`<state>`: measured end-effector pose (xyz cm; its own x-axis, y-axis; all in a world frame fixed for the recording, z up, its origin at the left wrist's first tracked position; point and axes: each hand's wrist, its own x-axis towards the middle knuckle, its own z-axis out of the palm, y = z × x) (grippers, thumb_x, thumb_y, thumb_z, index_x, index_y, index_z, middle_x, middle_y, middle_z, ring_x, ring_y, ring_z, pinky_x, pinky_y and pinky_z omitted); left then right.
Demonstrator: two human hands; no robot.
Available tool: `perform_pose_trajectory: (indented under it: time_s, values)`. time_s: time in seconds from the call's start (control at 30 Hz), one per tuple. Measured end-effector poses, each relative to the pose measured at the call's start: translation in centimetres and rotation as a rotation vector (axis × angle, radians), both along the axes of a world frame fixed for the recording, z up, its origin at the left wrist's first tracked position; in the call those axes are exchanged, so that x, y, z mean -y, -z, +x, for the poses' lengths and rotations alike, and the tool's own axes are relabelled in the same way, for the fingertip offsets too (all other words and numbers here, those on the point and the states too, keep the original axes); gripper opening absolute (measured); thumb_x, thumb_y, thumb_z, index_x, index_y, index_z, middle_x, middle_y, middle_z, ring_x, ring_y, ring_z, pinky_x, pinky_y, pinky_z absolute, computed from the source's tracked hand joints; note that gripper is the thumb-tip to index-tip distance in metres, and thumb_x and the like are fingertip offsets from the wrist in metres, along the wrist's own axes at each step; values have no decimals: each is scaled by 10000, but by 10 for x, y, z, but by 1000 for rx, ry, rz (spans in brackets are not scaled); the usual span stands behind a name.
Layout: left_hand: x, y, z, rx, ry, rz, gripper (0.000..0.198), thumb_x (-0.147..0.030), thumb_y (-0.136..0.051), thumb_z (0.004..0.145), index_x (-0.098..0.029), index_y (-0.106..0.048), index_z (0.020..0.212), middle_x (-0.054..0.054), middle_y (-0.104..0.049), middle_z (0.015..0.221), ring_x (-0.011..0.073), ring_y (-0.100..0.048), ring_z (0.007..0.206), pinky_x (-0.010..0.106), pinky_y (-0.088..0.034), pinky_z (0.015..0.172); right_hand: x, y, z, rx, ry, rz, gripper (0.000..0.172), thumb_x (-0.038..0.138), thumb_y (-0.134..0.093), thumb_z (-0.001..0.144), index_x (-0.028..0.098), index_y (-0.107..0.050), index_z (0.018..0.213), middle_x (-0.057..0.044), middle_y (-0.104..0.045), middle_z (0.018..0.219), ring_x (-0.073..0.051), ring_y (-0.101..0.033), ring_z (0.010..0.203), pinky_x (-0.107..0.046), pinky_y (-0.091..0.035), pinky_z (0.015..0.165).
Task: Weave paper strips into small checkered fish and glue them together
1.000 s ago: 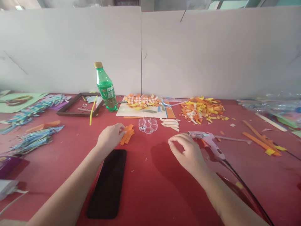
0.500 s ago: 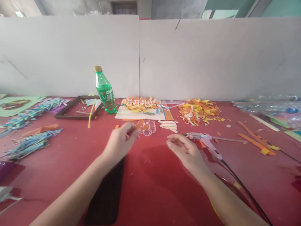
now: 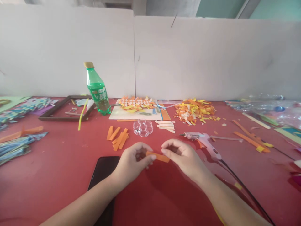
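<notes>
My left hand (image 3: 134, 160) pinches an orange paper strip (image 3: 160, 156) between thumb and fingers, above the red table. My right hand (image 3: 184, 155) is at the strip's other end, its thumb and index fingertips close together against it; the exact contact is partly hidden. Beyond my left hand lie several loose orange paper strips (image 3: 120, 138). A clear flower-shaped plastic tray (image 3: 143, 128) with small bits in it sits past my hands, beside a small stack of cream paper strips (image 3: 166, 126). A black phone (image 3: 103, 171) lies partly under my left forearm.
A pink glue gun (image 3: 207, 142) with a black cord lies right of my right hand. Farther back stand a green bottle (image 3: 98, 91), a brown frame (image 3: 63, 118), woven paper (image 3: 136, 103) and a pile of folded orange and yellow pieces (image 3: 195, 110). A white panel (image 3: 188, 56) closes the back.
My left hand has moved right and nearer to me with an orange strip, uncovering the loose strips. My right hand has come close to it. The view has shifted slightly right.
</notes>
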<state>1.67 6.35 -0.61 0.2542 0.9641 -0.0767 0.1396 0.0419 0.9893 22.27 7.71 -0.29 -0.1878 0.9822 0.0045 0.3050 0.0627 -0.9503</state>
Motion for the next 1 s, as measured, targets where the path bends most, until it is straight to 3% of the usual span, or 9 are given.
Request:
perform_pose_trajectory:
  time_s: [0.1, 0.23, 0.4, 0.8, 1.0]
  values:
    - [-1, 0, -4, 65, -31, -47, 289, -441, -682, 798, -191, -584, 903, 29, -680, 766, 164, -681, 695, 298, -550, 668, 1, -4, -1, -20, 7, 16, 205, 430, -647, 838, 233, -652, 895, -27, -711, 847, -164, -686, 774, -290, -575, 679]
    - [1, -1, -4, 66, -29, -82, 276, -368, -737, 764, -192, -633, 950, 30, -702, 772, 171, -693, 727, 286, -539, 674, 6, -3, -2, -1, -94, -13, 220, 424, -670, 832, 250, -653, 966, -37, -714, 936, -166, -689, 820, -280, -568, 686]
    - [1, -3, -3, 170, -44, -159, 279, -312, -785, 722, -187, -665, 940, 22, -723, 760, 163, -701, 742, 288, -548, 732, 9, -6, -3, 90, -134, -66, 141, 381, -641, 856, 241, -631, 871, 17, -674, 746, -128, -652, 670, -259, -536, 646]
    - [-2, -8, -5, 277, -166, -206, 321, -337, -830, 681, -162, -623, 852, -8, -665, 741, 97, -633, 622, 230, -513, 618, 8, -4, -2, 78, -102, -55, 199, 424, -646, 847, 242, -619, 922, 6, -671, 830, -134, -653, 697, -283, -542, 674]
    - [0, -10, -5, 280, -137, -209, 274, -358, -785, 752, -163, -642, 880, -17, -640, 726, 84, -609, 622, 208, -472, 597, 9, -7, -4, 75, -123, -80, 237, 452, -642, 851, 243, -617, 959, -1, -682, 862, -132, -649, 730, -279, -542, 699]
